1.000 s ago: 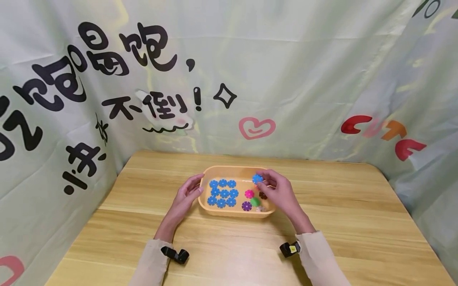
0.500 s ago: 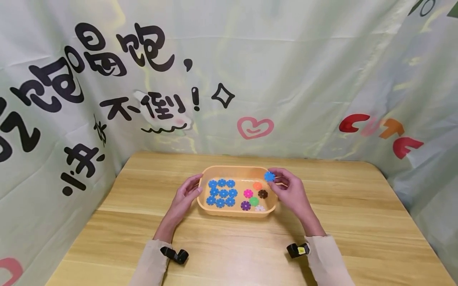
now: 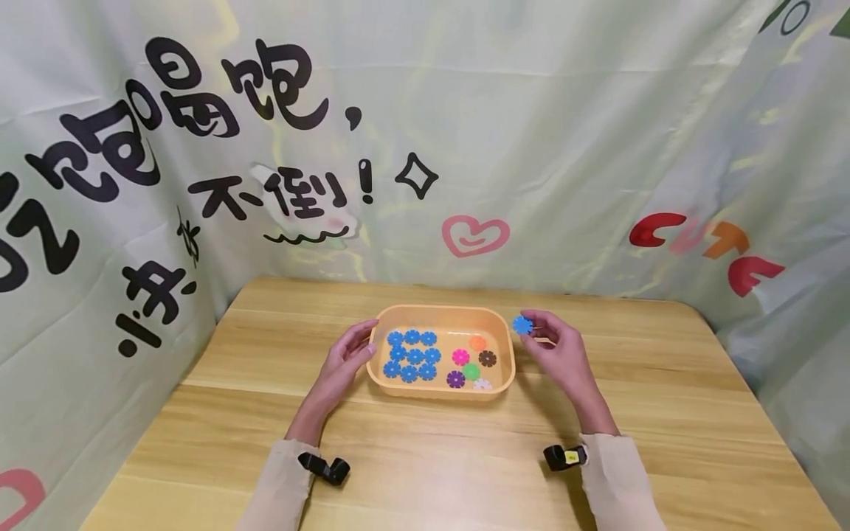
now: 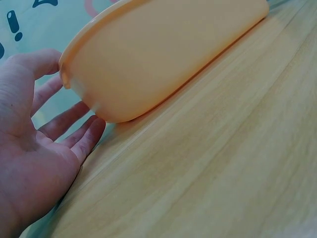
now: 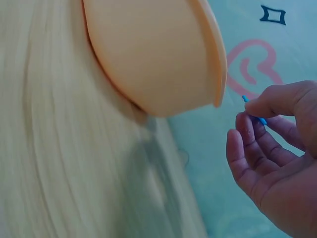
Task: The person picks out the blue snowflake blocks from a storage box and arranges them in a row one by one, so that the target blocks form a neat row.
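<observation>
R hand (image 3: 561, 358): thumb + fingertips pinched blue plastic notched round disc (image 3: 522, 325), held just off R end of light-orange plastic oblong tray (image 3: 438, 395). L hand (image 3: 341, 369): fingers loosely extended, touched tray's L end. In tray: 9 similar blue discs (image 3: 415, 357) grouped L; 6 mixed-colour discs (image 3: 461, 357) R. Tray sat on wood-grain table (image 3: 438, 464), printed pale fabric backdrop (image 3: 564, 147) behind.

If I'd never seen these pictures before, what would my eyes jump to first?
Probably the orange tray on the wooden table, with nine blue flower-shaped discs bunched in its left part. Next might be the lone blue disc pinched in the right hand, just outside the tray's right end. Big black writing covers the left of the curtain behind.
</observation>
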